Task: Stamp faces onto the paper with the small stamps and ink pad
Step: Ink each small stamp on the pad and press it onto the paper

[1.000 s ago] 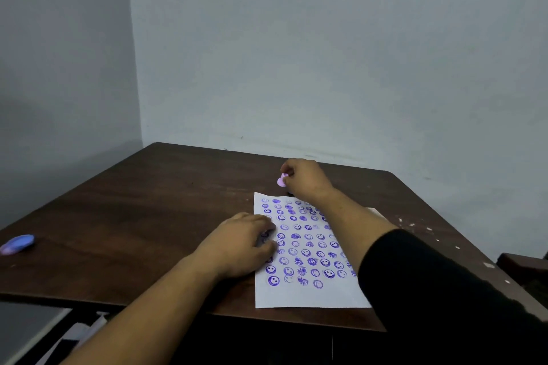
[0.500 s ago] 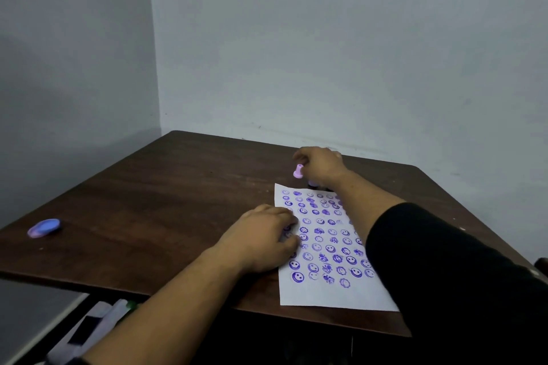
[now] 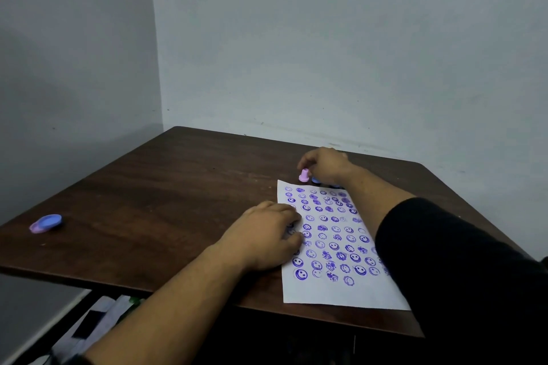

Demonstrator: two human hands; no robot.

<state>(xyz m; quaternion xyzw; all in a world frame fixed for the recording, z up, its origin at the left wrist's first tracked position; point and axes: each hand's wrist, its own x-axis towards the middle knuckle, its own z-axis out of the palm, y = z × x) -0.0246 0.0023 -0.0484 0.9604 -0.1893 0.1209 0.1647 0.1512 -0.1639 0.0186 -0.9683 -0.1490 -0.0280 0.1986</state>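
A dark wooden desk (image 3: 166, 192) is sitting in a grey corner. My left hand (image 3: 264, 235) is lying flat on the paper's (image 3: 341, 293) left edge, fingers relaxed, gripping nothing, probably to stop the sheet sliding. My right hand (image 3: 327, 164) is reaching past the paper's far edge, its grip closing on a pink stamp (image 3: 304, 175); beside it a blue stamp (image 3: 316, 180) is standing. Purple faces are covering most of the sheet. A round lid (image 3: 46, 223) is lying well apart at left.
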